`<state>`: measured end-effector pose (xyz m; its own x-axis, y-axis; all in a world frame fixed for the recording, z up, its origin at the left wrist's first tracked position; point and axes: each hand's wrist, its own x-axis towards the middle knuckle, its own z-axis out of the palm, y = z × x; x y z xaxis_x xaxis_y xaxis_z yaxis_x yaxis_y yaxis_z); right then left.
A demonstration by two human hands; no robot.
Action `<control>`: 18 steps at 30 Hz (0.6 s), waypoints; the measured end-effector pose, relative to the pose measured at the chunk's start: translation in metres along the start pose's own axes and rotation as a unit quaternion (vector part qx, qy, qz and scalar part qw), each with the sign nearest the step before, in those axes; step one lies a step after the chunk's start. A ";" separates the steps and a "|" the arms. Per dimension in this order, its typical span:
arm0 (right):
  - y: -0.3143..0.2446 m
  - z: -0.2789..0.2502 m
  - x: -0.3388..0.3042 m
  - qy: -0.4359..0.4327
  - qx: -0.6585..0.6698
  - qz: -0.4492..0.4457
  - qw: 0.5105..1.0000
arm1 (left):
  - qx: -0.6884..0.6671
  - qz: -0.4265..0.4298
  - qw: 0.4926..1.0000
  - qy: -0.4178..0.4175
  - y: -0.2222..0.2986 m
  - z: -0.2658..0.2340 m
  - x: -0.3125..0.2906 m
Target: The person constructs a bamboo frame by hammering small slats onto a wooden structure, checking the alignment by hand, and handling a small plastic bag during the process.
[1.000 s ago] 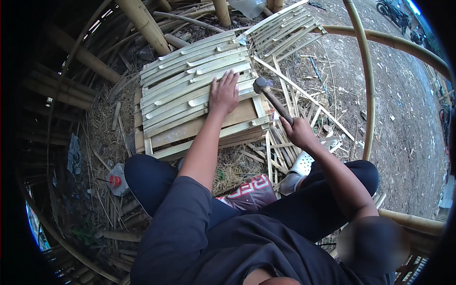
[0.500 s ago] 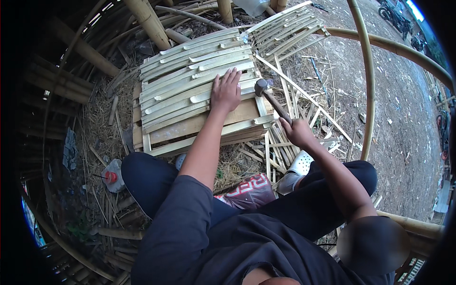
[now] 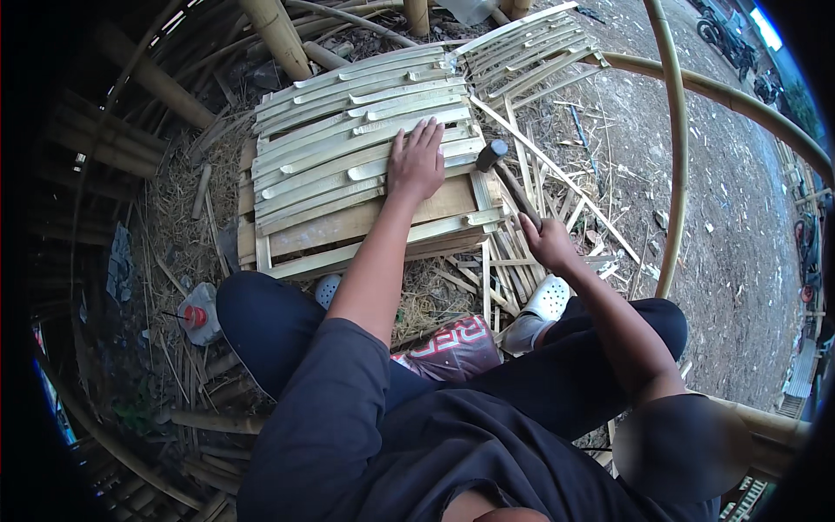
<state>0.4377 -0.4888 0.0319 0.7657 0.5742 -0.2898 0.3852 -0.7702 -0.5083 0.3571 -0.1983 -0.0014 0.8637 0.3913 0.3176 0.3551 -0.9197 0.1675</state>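
Observation:
Before me lies a slatted bamboo panel (image 3: 330,161), its pale split strips set side by side over a wooden board (image 3: 339,228). My left hand (image 3: 416,163) rests flat on the strips near their right end, fingers stretched out. My right hand (image 3: 548,244) is closed round the handle of a hammer (image 3: 515,184). The hammer's dark head is raised just beyond the panel's right edge, apart from the strips. Along the near side runs a separate strip (image 3: 391,241), with bare board showing between it and the other strips.
A second slatted panel (image 3: 531,43) lies at the far right. Loose strips (image 3: 509,278) are heaped right of the board, near my light clog (image 3: 550,298). An upright bamboo pole (image 3: 674,148) stands to the right. A plastic container with a red cap (image 3: 196,317) sits at left.
The hammer head has shifted slightly to the right, and its angle has turned a little. My left hand stays flat on the strips. The whole view has tilted slightly.

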 end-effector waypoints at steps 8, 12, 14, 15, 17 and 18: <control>-0.016 -0.034 -0.022 0.120 0.217 -0.172 0.953 | 0.013 -0.020 1.000 -0.016 -0.001 -0.004 -0.004; -0.004 -0.002 -0.009 0.036 0.054 -0.042 0.997 | 0.009 -0.012 1.000 -0.009 -0.001 -0.003 -0.003; 0.025 0.016 0.004 0.033 -0.009 -0.042 0.999 | 0.012 0.000 1.000 0.005 0.005 0.002 0.003; 0.025 0.014 0.003 0.047 0.028 -0.069 0.996 | 0.016 0.004 1.000 0.013 0.002 0.001 0.008; 0.008 -0.002 -0.002 0.054 0.023 -0.100 0.993 | 0.012 -0.004 1.000 0.006 -0.003 0.004 0.000; 0.007 -0.009 -0.007 0.064 0.034 -0.118 0.990 | 0.009 -0.007 1.000 0.006 0.000 0.005 0.000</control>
<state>0.4399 -0.5003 0.0382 0.7188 0.6932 -0.0529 0.5291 -0.5948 -0.6052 0.3587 -0.1981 -0.0062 0.8546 0.4043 0.3258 0.3733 -0.9145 0.1559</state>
